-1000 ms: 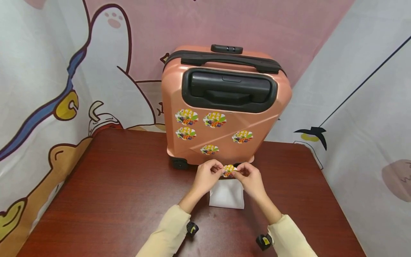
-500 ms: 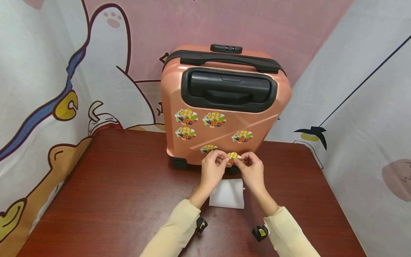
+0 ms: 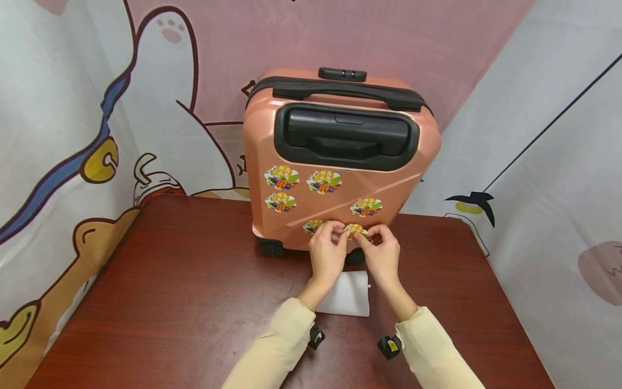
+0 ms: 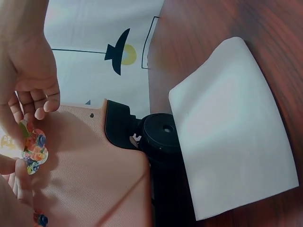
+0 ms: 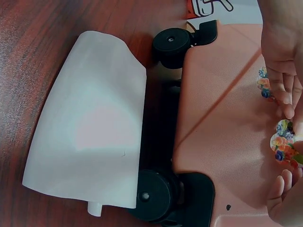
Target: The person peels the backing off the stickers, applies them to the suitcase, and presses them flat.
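Observation:
A round fruit-print sticker [image 3: 356, 230] is held by its two sides low on the front of the coral suitcase [image 3: 301, 129]. My left hand [image 3: 328, 254] pinches its left edge, and my right hand [image 3: 385, 255] pinches the right edge with thumb and finger. In the left wrist view the sticker [image 4: 35, 147] appears close over the suitcase shell, between both hands. The right wrist view shows the sticker [image 5: 284, 142] at the fingertips too. Several matching stickers lie flat on the shell, one [image 3: 312, 226] partly hidden behind my left hand.
A white sheet [image 3: 347, 294] lies on the reddish wooden table [image 3: 194, 302] in front of the suitcase, partly under my left forearm. Black wheels [image 3: 272, 248] stand at the suitcase's base. A printed cloth backdrop [image 3: 525, 135] surrounds the table's back and sides.
Both hands have moved up and slightly right, carrying the sticker from above the white sheet to the suitcase's lower front. The suitcase has stayed in place.

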`<state>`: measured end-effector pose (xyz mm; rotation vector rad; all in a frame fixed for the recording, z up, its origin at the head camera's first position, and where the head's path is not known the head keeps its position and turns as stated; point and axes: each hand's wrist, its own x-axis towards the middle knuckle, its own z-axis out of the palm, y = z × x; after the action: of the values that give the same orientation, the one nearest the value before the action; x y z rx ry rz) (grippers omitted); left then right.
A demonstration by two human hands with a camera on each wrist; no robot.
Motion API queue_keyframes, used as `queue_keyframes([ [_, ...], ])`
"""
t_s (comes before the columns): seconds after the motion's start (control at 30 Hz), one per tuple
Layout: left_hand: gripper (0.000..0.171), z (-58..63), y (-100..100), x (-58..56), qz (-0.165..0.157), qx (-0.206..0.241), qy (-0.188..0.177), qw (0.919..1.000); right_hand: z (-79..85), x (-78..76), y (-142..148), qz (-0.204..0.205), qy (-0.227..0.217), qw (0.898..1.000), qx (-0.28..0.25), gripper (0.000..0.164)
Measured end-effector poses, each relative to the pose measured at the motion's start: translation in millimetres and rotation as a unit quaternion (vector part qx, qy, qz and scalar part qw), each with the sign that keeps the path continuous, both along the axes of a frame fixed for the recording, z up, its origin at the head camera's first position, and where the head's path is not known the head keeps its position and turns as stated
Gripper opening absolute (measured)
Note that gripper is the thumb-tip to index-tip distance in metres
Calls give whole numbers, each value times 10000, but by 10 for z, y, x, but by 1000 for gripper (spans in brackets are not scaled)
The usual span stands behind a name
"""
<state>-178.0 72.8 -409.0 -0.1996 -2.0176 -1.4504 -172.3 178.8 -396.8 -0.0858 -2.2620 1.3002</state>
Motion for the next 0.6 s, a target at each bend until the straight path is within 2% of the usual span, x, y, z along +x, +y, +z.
queue_keyframes([
  [0.23, 12, 18, 46, -1, 334, -10, -40, 9994, 14, -19, -30, -258, 73, 9996, 41, 24],
  [0.6, 11, 12, 67, -24, 551, 0, -188, 9983, 10, -50, -101, -619, 136, 9980, 62, 24],
])
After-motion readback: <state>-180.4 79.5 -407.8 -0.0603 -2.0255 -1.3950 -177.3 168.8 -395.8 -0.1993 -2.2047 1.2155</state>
